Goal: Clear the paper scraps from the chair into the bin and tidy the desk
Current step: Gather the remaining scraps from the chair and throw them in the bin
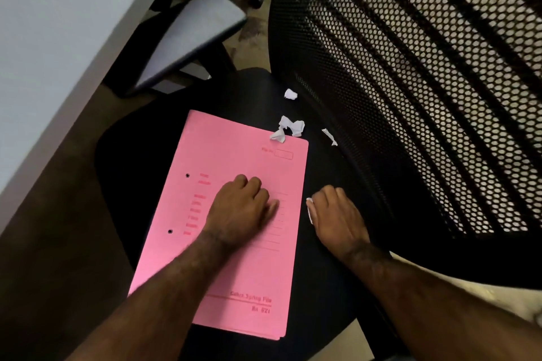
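We judge the clearing barely begun: three scraps lie loose on the far seat [140,132], the biggest [289,127] touching the folder [234,243], two smaller [291,94] [330,137] beyond. Our right hand [337,214] curls round a fourth [309,208]; our left hand [243,208] rests curled on the folder, grasping nothing. No bin shows.

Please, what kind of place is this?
Probably an office: a mesh chair pulled up by a desk, with a pink file lying on its seat.
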### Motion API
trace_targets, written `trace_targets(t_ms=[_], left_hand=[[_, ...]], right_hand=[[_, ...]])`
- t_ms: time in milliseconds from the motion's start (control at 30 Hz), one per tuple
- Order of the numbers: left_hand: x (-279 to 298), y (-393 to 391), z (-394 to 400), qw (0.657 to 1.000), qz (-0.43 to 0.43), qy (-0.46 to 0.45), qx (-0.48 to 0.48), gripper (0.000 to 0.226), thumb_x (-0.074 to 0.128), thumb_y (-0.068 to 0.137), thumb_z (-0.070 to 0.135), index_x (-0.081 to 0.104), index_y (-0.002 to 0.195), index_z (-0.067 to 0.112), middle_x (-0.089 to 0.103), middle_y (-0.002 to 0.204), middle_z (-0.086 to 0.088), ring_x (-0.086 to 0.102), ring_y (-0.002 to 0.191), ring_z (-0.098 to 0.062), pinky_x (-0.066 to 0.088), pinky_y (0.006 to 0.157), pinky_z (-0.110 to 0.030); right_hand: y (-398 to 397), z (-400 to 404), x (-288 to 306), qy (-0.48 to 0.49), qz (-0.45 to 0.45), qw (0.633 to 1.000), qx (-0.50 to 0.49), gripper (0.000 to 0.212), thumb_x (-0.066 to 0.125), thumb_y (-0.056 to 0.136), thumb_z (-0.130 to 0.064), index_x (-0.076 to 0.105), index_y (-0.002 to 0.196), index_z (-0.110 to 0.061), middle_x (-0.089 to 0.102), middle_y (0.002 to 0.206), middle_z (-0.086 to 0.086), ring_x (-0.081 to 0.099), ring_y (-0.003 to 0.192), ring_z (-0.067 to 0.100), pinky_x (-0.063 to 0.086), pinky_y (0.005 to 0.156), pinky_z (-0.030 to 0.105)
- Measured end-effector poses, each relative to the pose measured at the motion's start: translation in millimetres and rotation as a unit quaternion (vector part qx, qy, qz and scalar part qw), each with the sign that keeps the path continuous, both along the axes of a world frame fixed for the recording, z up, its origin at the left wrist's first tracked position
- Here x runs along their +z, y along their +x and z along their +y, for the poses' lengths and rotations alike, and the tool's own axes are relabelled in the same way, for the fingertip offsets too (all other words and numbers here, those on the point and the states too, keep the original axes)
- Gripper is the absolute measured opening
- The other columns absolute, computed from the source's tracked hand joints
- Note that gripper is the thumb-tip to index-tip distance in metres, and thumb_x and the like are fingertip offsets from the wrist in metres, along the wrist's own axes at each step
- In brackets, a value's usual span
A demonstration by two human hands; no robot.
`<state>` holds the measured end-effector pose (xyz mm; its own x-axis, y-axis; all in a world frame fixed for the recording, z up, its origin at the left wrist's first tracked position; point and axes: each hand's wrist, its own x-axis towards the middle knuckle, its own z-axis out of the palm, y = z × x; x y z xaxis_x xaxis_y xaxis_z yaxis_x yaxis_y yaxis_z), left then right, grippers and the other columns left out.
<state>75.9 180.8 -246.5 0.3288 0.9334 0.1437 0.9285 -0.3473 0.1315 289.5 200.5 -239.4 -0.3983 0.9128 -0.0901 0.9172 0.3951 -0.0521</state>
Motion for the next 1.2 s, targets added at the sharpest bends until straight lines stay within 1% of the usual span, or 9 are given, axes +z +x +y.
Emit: trace_targets(t_ms=[133, 267, 367, 500, 600, 733, 867, 1000, 1200], left_hand=[[3.7, 0.9, 11.1, 0.997, -0.044, -0.059, 0.021, 0.034, 0.045, 0.096, 0.039, 0.058, 0.075, 0.015, 0.06, 0.07, -0.004, 0.042, 0.059, -0.014, 0.035, 0.05, -0.028], [16.1, -0.2, 45.8, 0.95, -0.24, -0.1, 0.174, 0.027, 0.05, 0.096, 0.039, 0.045, 0.077, 0.021, 0.056, 0.067, 0.002, 0.054, 0.059, -0.022, 0.044, 0.053, -0.032], [22.5, 5.1, 88.4, 0.923, -0.298, -0.038, 0.241, 0.024, 0.057, 0.092, 0.037, 0.052, 0.111, 0.023, 0.068, 0.097, -0.003, 0.065, 0.08, -0.024, 0.055, 0.07, -0.037], [18.1, 22.7, 141.1, 0.943, -0.25, -0.084, 0.203, 0.063, 0.063, 0.087, 0.038, 0.037, 0.142, 0.022, 0.041, 0.148, -0.006, 0.055, 0.118, -0.033, 0.049, 0.091, -0.046], [8.4, 33.0, 162.6, 0.95, -0.205, -0.134, 0.192, 0.076, 0.062, 0.082, 0.052, 0.031, 0.144, 0.022, 0.025, 0.157, -0.005, 0.051, 0.122, -0.037, 0.047, 0.091, -0.05], [2.0, 43.5, 171.0, 0.963, -0.114, -0.149, 0.196, 0.094, 0.062, 0.072, 0.069, 0.027, 0.145, 0.022, 0.017, 0.16, -0.006, 0.054, 0.119, -0.037, 0.049, 0.084, -0.048], [-0.8, 46.0, 178.9, 0.976, -0.067, -0.124, 0.165, 0.082, 0.058, 0.078, 0.064, 0.032, 0.143, 0.021, 0.019, 0.159, -0.005, 0.056, 0.113, -0.038, 0.049, 0.077, -0.047], [-6.3, 45.5, 180.2, 0.99, -0.045, -0.068, 0.111, 0.053, 0.048, 0.088, 0.057, 0.049, 0.129, 0.022, 0.043, 0.142, -0.005, 0.061, 0.1, -0.033, 0.04, 0.059, -0.037], [-14.1, 49.8, 182.0, 0.992, -0.075, -0.023, 0.096, 0.04, 0.046, 0.094, 0.045, 0.058, 0.119, 0.016, 0.056, 0.124, -0.004, 0.061, 0.094, -0.029, 0.037, 0.056, -0.034]], right_hand=[[-4.7, 7.8, 2.9, -0.057, -0.012, 0.997, -0.047, 0.063, 0.073, 0.072, -0.011, 0.047, 0.129, -0.008, 0.059, 0.102, 0.013, 0.057, 0.085, 0.027, 0.051, 0.061, 0.034], [-18.9, 31.1, 5.6, -0.028, 0.012, 0.982, -0.187, 0.058, 0.049, 0.09, -0.014, 0.028, 0.144, -0.01, 0.056, 0.113, 0.016, 0.06, 0.095, 0.03, 0.052, 0.066, 0.039], [-28.7, 50.9, 1.3, -0.007, 0.024, 0.968, -0.248, 0.058, 0.047, 0.092, -0.016, 0.023, 0.146, -0.014, 0.054, 0.114, 0.019, 0.063, 0.088, 0.031, 0.052, 0.06, 0.037], [-36.5, 60.3, -8.4, 0.008, 0.026, 0.963, -0.267, 0.056, 0.04, 0.099, -0.032, 0.016, 0.148, -0.022, 0.048, 0.13, 0.02, 0.065, 0.082, 0.033, 0.051, 0.054, 0.037], [-38.4, 67.6, -12.1, 0.012, 0.018, 0.964, -0.265, 0.055, 0.034, 0.098, -0.042, 0.013, 0.148, -0.029, 0.046, 0.139, 0.019, 0.066, 0.082, 0.034, 0.049, 0.054, 0.037], [-45.7, 83.3, -13.5, -0.007, 0.016, 0.964, -0.266, 0.056, 0.037, 0.098, -0.04, 0.01, 0.147, -0.037, 0.05, 0.122, 0.022, 0.064, 0.073, 0.032, 0.039, 0.053, 0.035], [-55.4, 98.4, -15.4, -0.048, 0.01, 0.954, -0.296, 0.054, 0.036, 0.099, -0.039, 0.012, 0.147, -0.038, 0.045, 0.126, 0.023, 0.064, 0.08, 0.031, 0.039, 0.058, 0.035], [-60.0, 103.4, -18.2, -0.059, 0.011, 0.948, -0.311, 0.054, 0.03, 0.1, -0.042, 0.01, 0.149, -0.032, 0.042, 0.132, 0.023, 0.064, 0.086, 0.031, 0.036, 0.059, 0.036], [-63.0, 99.1, -19.1, -0.042, 0.0, 0.943, -0.33, 0.058, 0.028, 0.1, -0.043, 0.013, 0.149, -0.015, 0.034, 0.146, 0.019, 0.064, 0.089, 0.03, 0.035, 0.055, 0.034]])
